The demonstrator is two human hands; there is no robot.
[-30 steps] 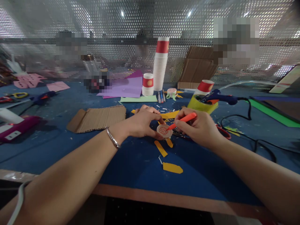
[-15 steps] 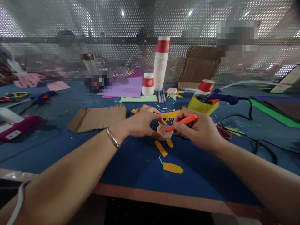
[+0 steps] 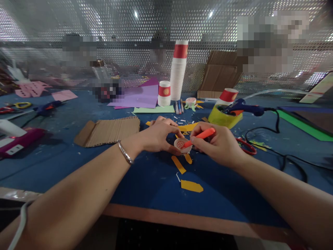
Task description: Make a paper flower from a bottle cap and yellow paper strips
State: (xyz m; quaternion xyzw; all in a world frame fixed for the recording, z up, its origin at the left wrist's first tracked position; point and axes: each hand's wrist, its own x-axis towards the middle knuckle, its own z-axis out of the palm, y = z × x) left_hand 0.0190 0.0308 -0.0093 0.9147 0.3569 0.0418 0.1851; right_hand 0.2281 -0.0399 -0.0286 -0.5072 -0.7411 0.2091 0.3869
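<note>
Orange felt-tip marker (image 3: 201, 135) and right hand (image 3: 218, 143) had shifted slightly left since the earlier frame, the marker's tip now lower on the disc's face; the left hand (image 3: 165, 136) had stayed put. The small white disc (image 3: 178, 144), bearing a red-orange grid, sat between the two hands above the near-middle part of the counter (image 3: 145, 187). The left hand held its edge, pinching it between thumb and fingers, with the patterned face tilted up toward the wearer. Whether its underside rested on anything could not be told.

The right hand was closed around the marker in a writing grip. The marker's long axis sloped from upper right down to lower left, its tip meeting the disc. From the left hand, the disc lay directly at the fingertips, to the right; from the right hand, it lay to the left, a marker tip's reach away. The left hand was therefore nearer.

Just below the disc lay a yellow paper strip (image 3: 179, 165), and closer to the counter's edge a pointed yellow paper piece (image 3: 191, 186). Red-handled scissors (image 3: 253, 151) lay partly hidden beside the right hand.
</note>
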